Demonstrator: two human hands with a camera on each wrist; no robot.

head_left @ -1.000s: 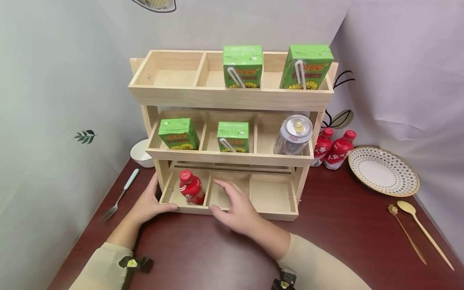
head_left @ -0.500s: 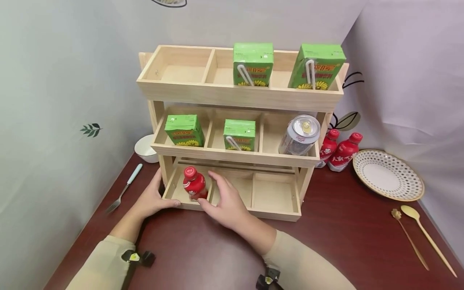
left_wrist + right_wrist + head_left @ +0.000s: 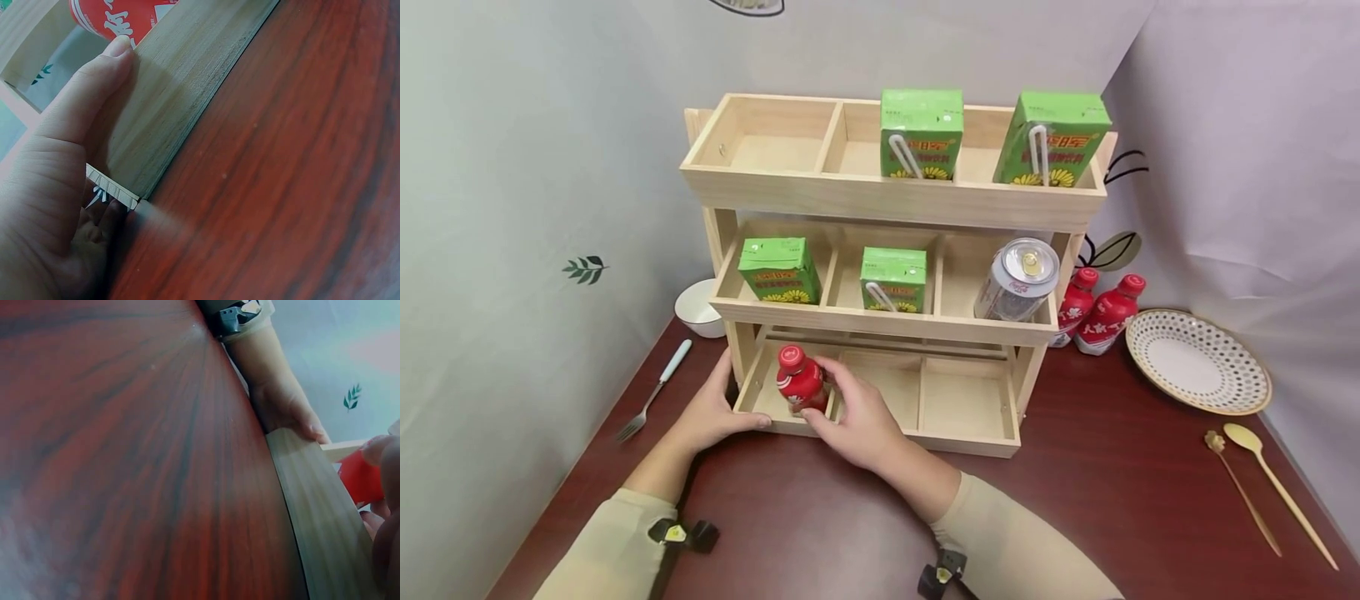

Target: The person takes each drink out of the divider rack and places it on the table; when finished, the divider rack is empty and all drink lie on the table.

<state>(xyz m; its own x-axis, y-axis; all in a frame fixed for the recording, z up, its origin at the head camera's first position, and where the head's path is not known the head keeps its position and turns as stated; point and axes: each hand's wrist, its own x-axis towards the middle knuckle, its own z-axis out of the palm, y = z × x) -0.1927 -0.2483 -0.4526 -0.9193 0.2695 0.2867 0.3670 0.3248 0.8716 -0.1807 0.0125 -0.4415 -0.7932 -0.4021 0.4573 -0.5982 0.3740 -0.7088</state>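
Note:
A red bottle (image 3: 801, 380) with a red cap stands in the left compartment of the bottom tier of a wooden shelf rack (image 3: 887, 204). My right hand (image 3: 859, 418) holds this bottle between thumb and fingers, from its right side. In the right wrist view the thumb lies against the red bottle (image 3: 361, 478), just over the wooden front board. My left hand (image 3: 713, 410) grips the rack's lower left corner. Its thumb (image 3: 94, 87) lies along the front board in the left wrist view, with the other fingers round the side.
Green drink cartons (image 3: 921, 133) stand on the two upper tiers, with a silver can (image 3: 1017, 282) at middle right. Two more red bottles (image 3: 1107, 315), a dotted plate (image 3: 1195, 362) and gold spoons (image 3: 1277, 487) lie to the right. On the left are a white bowl (image 3: 698, 308) and fork (image 3: 655, 390).
My right hand has moved left from the middle compartment and closed round the red bottle. The left hand has stayed on the rack's corner. The head view has shifted slightly.

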